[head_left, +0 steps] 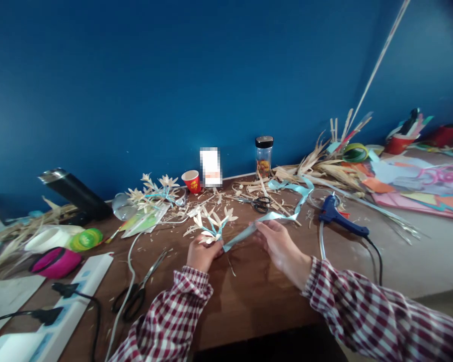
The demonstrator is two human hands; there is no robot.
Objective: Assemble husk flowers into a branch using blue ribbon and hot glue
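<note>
A small spray of cream husk flowers with blue-wrapped stems is held in my left hand, whose fingers are closed around the stems. From there a light blue ribbon stretches to my right hand, which pinches it between thumb and fingers. Beyond the right hand the ribbon's loose length trails back over the table in curves. The lower ends of the stems are mostly hidden by my left hand. Another bunch of husk flowers lies farther back on the left.
Scissors lie left of my left arm, beside a power strip. A blue glue gun with its cord rests at the right. A red paper cup, a glass jar and dry husks stand or lie along the wall.
</note>
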